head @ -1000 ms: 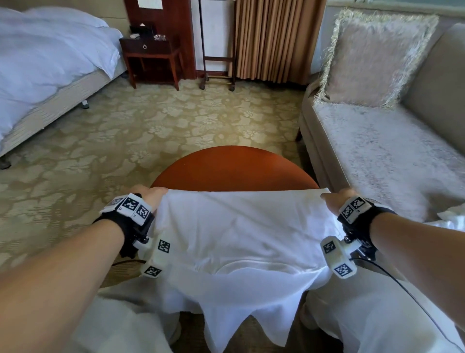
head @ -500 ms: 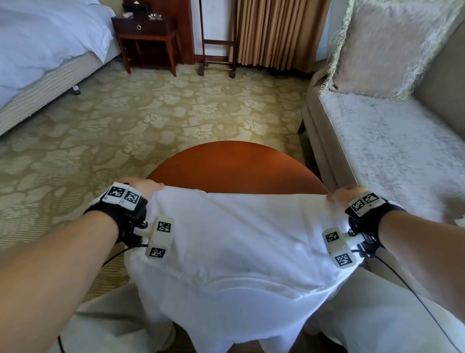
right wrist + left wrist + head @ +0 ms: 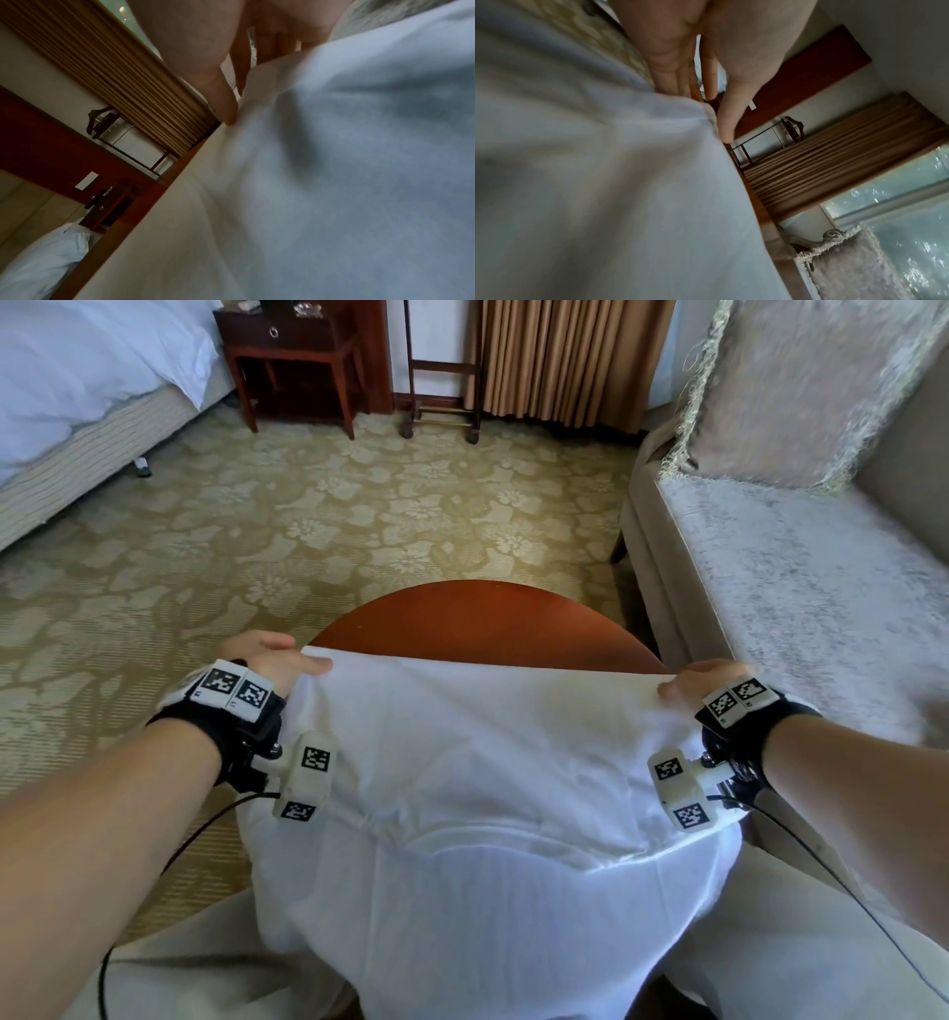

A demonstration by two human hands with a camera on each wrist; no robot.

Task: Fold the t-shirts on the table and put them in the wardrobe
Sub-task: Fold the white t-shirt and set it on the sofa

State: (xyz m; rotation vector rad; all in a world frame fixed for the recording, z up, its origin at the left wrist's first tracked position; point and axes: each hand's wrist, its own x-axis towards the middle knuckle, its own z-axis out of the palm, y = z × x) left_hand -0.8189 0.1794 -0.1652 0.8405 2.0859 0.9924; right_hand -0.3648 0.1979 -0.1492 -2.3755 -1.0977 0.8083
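T-shirt (image 3: 462, 762) lowered onto table (image 3: 477, 618) since earlier; left hand (image 3: 267, 654), right hand (image 3: 698, 680) pinching far corners.

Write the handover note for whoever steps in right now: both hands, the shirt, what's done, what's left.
Left hand: pinches the far-left corner of the white t-shirt, thumb on top.
Right hand: grips the far-right corner of the same edge.
T-shirt: stretched between the hands over the near part of the round wooden table; its near end hangs off toward the person's lap. Far part of the table is bare wood.
Done: shirt spread out; no fold seen yet.
Left: fold it, then carry it to the wardrobe, which is not clearly in view.
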